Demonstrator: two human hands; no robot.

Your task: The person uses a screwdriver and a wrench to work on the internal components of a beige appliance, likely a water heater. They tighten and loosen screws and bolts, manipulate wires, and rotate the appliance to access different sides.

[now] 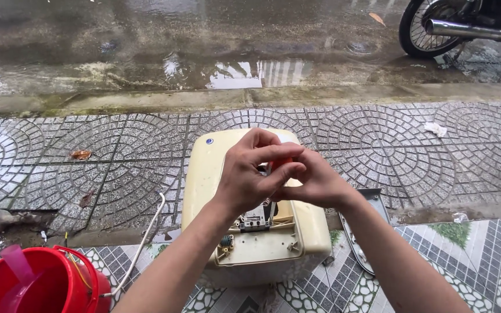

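A cream-coloured water heater tank (210,174) lies on the patterned pavement with its end cover off, showing terminals and wiring (256,220). Above it, my left hand (250,174) and my right hand (314,182) are pressed together. Both close around a small orange-red object (280,163), mostly hidden by my fingers. Its shape cannot be made out.
A red bucket (59,290) stands at the bottom left with a white hose (146,237) curving beside it. A grey cover plate (372,203) lies right of the tank. A wet road and a motorcycle wheel (421,29) are at the back.
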